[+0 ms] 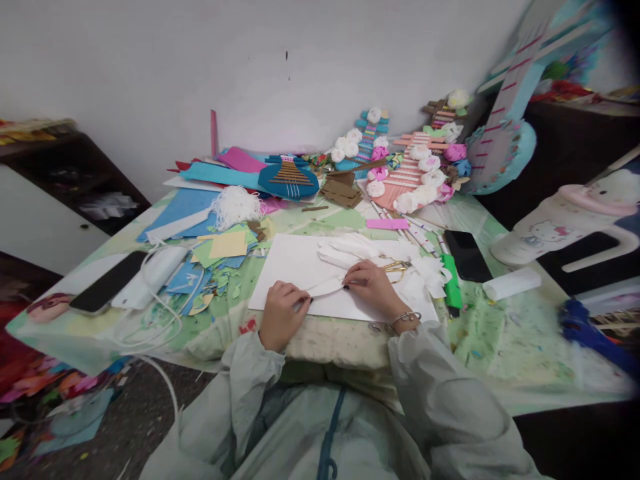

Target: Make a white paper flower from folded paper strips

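Note:
Between my two hands a narrow strip of white paper (326, 288) is stretched, above a large white sheet (280, 267). My left hand (284, 310) pinches its left end, fingers closed. The right end is pinched by the fingertips of my right hand (373, 287). Gold-handled scissors (397, 265) lie just beyond my right hand, partly among white paper pieces. More cut white paper strips (350, 248) are heaped on the sheet behind the hands, and a crinkled white paper bunch (433, 275) sits to their right.
Paper scraps (227, 245), a white cable (145, 280) and a phone (107, 283) lie left. Paper-craft instruments (290, 179) line the back beside white yarn (239, 208). At right are a green glue gun or marker-like tool (451, 283), another phone (467, 255) and a tall cup (550, 223).

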`<control>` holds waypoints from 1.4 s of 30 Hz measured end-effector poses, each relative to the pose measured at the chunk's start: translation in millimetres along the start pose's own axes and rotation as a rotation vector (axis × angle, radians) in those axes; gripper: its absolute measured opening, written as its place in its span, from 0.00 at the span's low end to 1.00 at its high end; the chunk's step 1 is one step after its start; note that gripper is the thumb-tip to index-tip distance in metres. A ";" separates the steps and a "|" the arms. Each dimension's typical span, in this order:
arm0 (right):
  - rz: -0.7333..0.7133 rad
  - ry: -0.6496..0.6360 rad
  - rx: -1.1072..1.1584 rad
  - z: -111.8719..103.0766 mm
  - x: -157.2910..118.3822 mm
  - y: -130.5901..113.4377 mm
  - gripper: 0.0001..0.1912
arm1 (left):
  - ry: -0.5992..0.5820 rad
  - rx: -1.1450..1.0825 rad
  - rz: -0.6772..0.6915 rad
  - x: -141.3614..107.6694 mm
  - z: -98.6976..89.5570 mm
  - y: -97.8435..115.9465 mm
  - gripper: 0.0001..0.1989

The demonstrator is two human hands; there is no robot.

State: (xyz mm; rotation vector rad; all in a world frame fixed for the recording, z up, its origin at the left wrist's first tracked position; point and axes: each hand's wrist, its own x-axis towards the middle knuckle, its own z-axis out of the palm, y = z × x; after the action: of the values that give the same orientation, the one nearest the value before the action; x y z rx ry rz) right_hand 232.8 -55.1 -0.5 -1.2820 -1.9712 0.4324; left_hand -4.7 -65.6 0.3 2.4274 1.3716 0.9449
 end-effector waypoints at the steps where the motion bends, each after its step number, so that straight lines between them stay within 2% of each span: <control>1: 0.011 -0.002 -0.007 -0.2 0.1 0.0 0.06 | -0.017 -0.031 -0.017 1.0 -0.8 -0.2 0.05; 7: 0.098 -0.027 -0.003 -1.8 1.6 0.1 0.06 | -0.093 -0.126 -0.103 5.5 -6.9 0.0 0.04; 14: 0.084 -0.062 -0.005 -2.5 2.8 0.5 0.06 | -0.110 -0.123 -0.110 4.9 -7.9 0.5 0.03; 42: 0.201 -0.075 -0.025 3.8 7.9 -1.4 0.04 | -0.099 -0.081 -0.134 6.3 -0.5 -1.6 0.04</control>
State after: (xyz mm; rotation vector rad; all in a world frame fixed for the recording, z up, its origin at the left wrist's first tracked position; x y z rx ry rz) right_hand 227.2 -48.2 0.9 -1.5066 -1.9212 0.5616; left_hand -3.8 -59.6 2.6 2.2589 1.4127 0.8207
